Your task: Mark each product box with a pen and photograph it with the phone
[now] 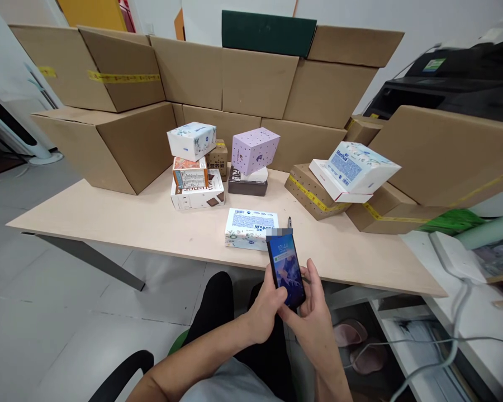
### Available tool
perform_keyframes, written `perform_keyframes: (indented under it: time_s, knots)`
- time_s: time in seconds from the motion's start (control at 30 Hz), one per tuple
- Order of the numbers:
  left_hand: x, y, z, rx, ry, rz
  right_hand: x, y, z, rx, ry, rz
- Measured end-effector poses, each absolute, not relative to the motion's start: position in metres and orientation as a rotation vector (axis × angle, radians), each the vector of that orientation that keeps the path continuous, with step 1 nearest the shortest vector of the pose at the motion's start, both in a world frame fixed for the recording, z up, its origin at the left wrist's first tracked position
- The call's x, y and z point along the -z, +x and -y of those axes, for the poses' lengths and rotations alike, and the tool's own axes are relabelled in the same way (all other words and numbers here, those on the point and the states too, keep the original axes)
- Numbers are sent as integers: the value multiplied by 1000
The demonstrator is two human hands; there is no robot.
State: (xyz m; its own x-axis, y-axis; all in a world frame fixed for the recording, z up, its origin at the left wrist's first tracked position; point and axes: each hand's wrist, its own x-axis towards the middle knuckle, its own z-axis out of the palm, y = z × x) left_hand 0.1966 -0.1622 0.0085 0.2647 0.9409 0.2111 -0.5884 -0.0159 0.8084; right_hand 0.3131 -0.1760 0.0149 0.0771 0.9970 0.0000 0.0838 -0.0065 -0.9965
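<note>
A dark smartphone [287, 271] with its screen lit is held upright just in front of the table's front edge, above my lap. My left hand [265, 307] grips it from the left and below, the thumb over the lower left of the screen. Around the lower right side of the same phone, my right hand [312, 312] is closed, its fingers partly hidden behind it. Just beyond the phone, a white and blue tissue pack [251, 228] lies on the table [121, 223], next to a dark pen [289, 221].
Stacked boxes and tissue packs stand behind: a white pack [191, 139] on the left, a lilac box [255, 149] in the middle, another pack [358, 166] on cartons at right. Large cardboard boxes [260, 84] wall the back. A grey cable [456, 329] hangs at right.
</note>
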Motion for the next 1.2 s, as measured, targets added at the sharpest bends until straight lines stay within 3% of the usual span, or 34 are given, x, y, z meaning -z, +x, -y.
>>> perform_keyframes:
  time_s: [0.27, 0.43, 0.57, 0.7, 0.9, 1.03, 1.2]
  knots:
    - [-18, 182, 163, -1117, 1668, -684, -12, 341, 170, -821, -1421, 1207]
    - [-15, 155, 149, -1586, 1854, -1023, -9, 396, 142, -340, -1782, 1405]
    - [-15, 117, 123, -1886, 1845, -1345, -4, 438, 115, -168, -1941, 1586]
    - [-11, 90, 106, -1761, 1693, -1619, 3, 468, 90, -154, -2051, 1695]
    - [-5, 82, 98, -1468, 1602, -1646, 11, 494, 66, -196, -2142, 1753]
    - [-1, 80, 88, -1427, 1628, -1538, -4, 464, 68, -122, -1891, 1810]
    - [3, 74, 71, -1459, 1555, -1444, -35, 374, 54, -739, -1360, 1994]
